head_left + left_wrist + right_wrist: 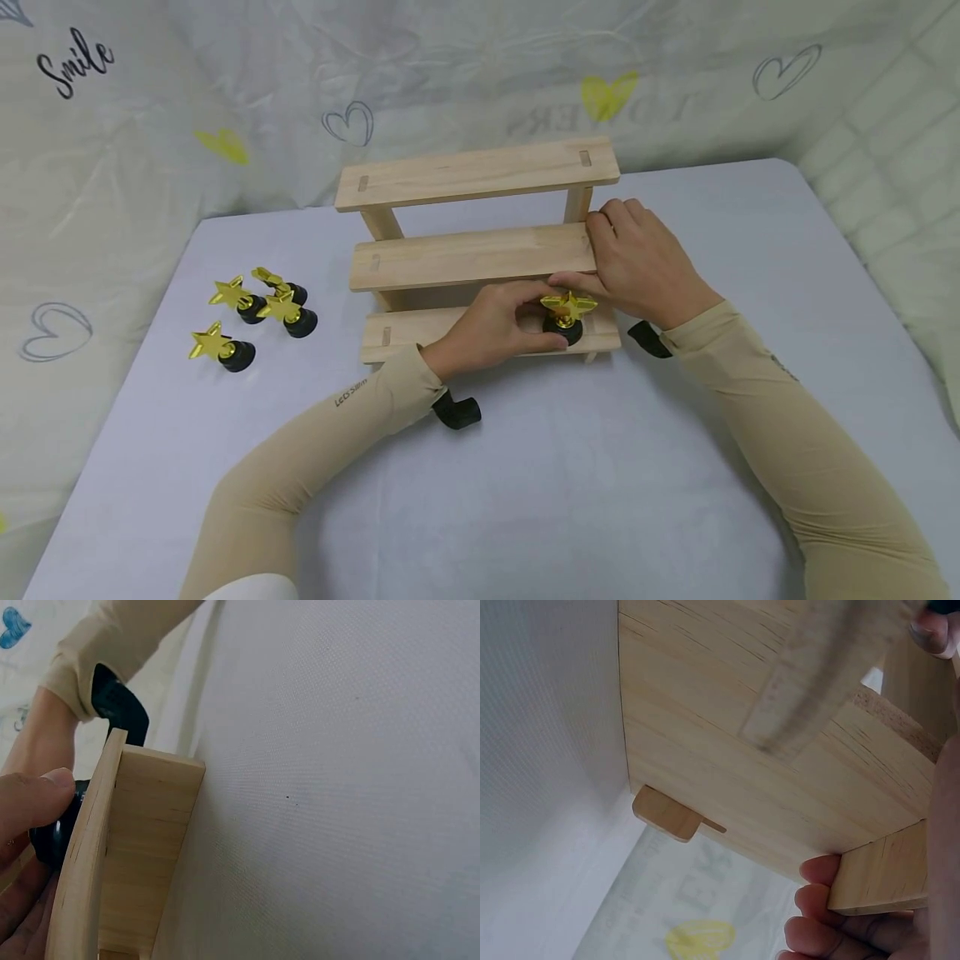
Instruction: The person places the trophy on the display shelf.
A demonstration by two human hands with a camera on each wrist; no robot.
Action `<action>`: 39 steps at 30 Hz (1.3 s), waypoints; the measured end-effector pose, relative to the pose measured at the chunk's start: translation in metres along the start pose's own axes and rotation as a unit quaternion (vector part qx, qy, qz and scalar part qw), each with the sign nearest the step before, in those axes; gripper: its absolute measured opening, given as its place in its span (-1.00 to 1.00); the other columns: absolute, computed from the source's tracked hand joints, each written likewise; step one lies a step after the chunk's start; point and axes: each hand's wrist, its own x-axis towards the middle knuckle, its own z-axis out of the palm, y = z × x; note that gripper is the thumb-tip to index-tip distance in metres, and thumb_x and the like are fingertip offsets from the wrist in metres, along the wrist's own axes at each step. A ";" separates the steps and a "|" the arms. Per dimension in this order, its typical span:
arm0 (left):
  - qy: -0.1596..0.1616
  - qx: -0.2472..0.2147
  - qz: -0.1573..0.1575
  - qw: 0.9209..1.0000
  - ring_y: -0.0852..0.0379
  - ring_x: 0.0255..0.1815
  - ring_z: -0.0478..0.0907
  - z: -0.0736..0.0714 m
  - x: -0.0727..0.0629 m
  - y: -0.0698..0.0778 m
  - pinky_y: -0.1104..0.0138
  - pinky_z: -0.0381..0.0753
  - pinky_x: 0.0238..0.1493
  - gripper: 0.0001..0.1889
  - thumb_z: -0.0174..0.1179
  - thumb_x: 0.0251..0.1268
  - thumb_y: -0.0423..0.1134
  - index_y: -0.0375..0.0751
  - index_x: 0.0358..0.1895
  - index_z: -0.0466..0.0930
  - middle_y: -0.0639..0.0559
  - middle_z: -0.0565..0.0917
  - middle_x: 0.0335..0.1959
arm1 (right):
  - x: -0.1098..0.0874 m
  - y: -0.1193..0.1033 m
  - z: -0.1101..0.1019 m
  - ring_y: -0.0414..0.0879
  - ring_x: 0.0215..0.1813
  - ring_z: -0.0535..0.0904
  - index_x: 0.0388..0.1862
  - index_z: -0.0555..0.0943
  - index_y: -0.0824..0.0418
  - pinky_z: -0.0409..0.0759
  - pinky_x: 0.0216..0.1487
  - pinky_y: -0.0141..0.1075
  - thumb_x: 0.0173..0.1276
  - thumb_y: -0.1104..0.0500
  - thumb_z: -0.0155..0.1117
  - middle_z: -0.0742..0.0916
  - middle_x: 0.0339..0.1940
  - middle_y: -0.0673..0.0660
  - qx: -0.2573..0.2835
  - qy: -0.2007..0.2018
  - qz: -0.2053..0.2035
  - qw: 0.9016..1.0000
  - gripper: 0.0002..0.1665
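Note:
A small gold star trophy (567,308) with a round black base stands at the right end of the bottom board (420,323) of a three-tier wooden rack. My left hand (487,327) holds it from the left, and the left wrist view shows the thumb against the black base (54,834). With curled fingers, my right hand (648,262) grips the right end of the middle board (472,257). Its thumb reaches left, just above the trophy. From below, the right wrist view shows those fingertips (817,900) around the board's end.
Several more star trophies (281,308) lie tipped over on the white table (540,483), left of the rack. The top board (480,173) rises behind the hands. A patterned sheet (465,67) hangs behind the table. Black wrist mounts (459,411) protrude below both forearms.

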 end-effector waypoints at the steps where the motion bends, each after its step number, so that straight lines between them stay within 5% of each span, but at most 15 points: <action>1: 0.000 0.002 -0.001 1.000 0.18 0.13 0.69 0.000 0.000 0.000 0.52 0.66 0.19 -0.44 0.59 0.11 -0.17 -0.19 0.20 0.66 0.01 0.76 0.10 | 0.000 0.000 0.000 0.23 -0.42 0.38 -0.28 0.48 0.57 0.43 -0.41 -0.03 0.45 -0.63 -0.37 0.54 -0.40 0.39 0.000 0.000 0.000 1.000 0.21; 11: 0.004 0.006 -0.017 1.000 0.15 0.13 0.75 -0.004 -0.007 0.001 0.52 0.67 0.22 -0.50 0.58 0.12 -0.17 -0.19 0.13 0.68 -0.01 0.77 0.09 | 0.000 -0.001 -0.001 0.24 -0.40 0.39 -0.25 0.49 0.58 0.45 -0.37 -0.02 0.43 -0.65 -0.37 0.55 -0.38 0.40 0.000 -0.007 0.003 1.000 0.23; 22: 0.028 0.012 -0.042 0.999 0.24 0.09 0.71 -0.021 -0.031 -0.011 0.51 0.65 0.23 -0.59 0.53 0.19 -0.15 -0.12 0.08 0.70 0.08 0.77 0.01 | -0.001 0.001 0.004 0.29 -0.38 0.42 -0.23 0.50 0.60 0.46 -0.37 0.01 0.43 -0.65 -0.39 0.57 -0.37 0.43 0.000 0.007 -0.001 1.000 0.26; 31: 0.079 -0.012 -0.040 0.996 0.17 0.04 0.71 -0.051 -0.063 -0.019 0.40 0.69 0.23 -0.65 0.52 0.20 -0.22 -0.16 0.04 0.73 0.02 0.79 -0.02 | -0.002 0.003 0.005 0.28 -0.39 0.40 -0.23 0.50 0.60 0.44 -0.37 0.02 0.42 -0.67 -0.35 0.56 -0.39 0.42 0.003 0.006 0.002 1.000 0.27; 39: 0.138 -0.009 0.000 0.990 -0.03 0.04 0.77 -0.081 -0.092 -0.022 0.36 0.74 0.22 -0.68 0.50 0.18 -0.34 -0.28 0.01 0.72 -0.10 0.78 0.00 | 0.000 0.003 0.007 0.27 -0.39 0.38 -0.20 0.49 0.62 0.43 -0.35 0.04 0.46 -0.63 -0.26 0.55 -0.41 0.41 0.005 0.018 -0.011 1.000 0.22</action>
